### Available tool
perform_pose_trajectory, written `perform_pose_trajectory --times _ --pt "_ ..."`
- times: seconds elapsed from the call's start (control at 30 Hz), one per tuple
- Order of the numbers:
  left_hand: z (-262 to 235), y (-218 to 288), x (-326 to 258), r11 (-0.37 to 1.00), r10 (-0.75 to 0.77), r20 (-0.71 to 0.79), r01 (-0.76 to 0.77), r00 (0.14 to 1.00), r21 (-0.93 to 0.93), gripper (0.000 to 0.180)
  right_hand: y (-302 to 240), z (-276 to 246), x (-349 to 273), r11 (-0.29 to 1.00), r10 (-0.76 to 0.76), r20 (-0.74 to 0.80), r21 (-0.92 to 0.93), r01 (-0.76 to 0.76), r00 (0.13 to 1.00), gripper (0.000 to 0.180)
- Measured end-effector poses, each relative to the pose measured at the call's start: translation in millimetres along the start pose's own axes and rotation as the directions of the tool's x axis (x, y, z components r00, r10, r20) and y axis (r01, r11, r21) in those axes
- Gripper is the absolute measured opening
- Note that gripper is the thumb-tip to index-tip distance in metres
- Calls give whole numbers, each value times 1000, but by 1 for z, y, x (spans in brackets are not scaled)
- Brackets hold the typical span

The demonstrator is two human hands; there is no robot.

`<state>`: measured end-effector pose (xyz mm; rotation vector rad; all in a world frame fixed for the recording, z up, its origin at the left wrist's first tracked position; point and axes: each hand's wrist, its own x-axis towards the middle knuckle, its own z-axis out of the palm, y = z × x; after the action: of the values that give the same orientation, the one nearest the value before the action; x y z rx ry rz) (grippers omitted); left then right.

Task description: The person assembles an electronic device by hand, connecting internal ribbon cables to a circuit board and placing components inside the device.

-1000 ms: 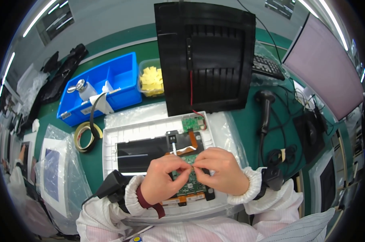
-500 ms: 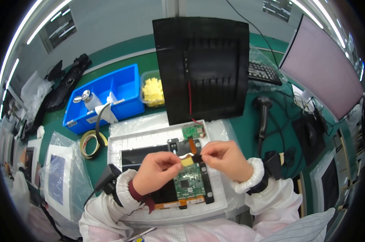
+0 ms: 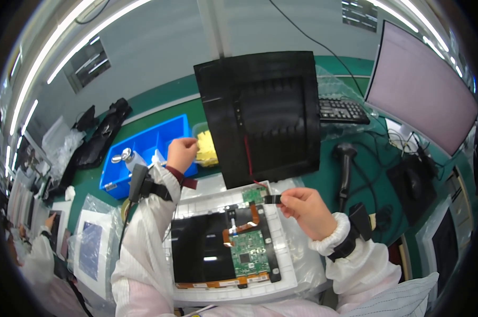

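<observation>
My right hand point(image 3: 306, 210) pinches a short strip of black tape point(image 3: 272, 199) above the right side of an opened display unit. Up at the tub of yellow pieces point(image 3: 206, 149) is my left hand point(image 3: 182, 155), its fingertips pressed together at the tub's edge; what is between them, if anything, I cannot make out. The unit lies in a white frame point(image 3: 284, 253), with a black panel point(image 3: 203, 245), a green circuit board point(image 3: 249, 252) and orange flat cables point(image 3: 245, 227). A smaller green board point(image 3: 253, 195) sits at its top, partly behind the tape.
A large black cover point(image 3: 265, 116) stands upright behind the unit, a red wire running down from it. At left are a blue divided bin point(image 3: 115, 177) and a bagged white panel point(image 3: 91, 248). A scanner point(image 3: 345, 164), keyboard point(image 3: 342, 110) and monitor point(image 3: 421, 87) stand at right.
My left hand has moved from over the circuit board up and left to the yellow pieces. The yellow piece between my hands no longer shows there; the right hand keeps the black tape.
</observation>
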<state>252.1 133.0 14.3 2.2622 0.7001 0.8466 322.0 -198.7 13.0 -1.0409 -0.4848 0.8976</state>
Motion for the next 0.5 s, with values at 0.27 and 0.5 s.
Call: perform_pose_trajectory --times 0.27,0.5 --pt "9 -22 7 996 87 -52 -88 995 -31 20 8 -2 5 999 34 -3 -20 -34 999 12" --pt "9 9 -2 992 44 82 -53 996 116 24 17 -7 8 998 64 -11 -18 -64 998 12"
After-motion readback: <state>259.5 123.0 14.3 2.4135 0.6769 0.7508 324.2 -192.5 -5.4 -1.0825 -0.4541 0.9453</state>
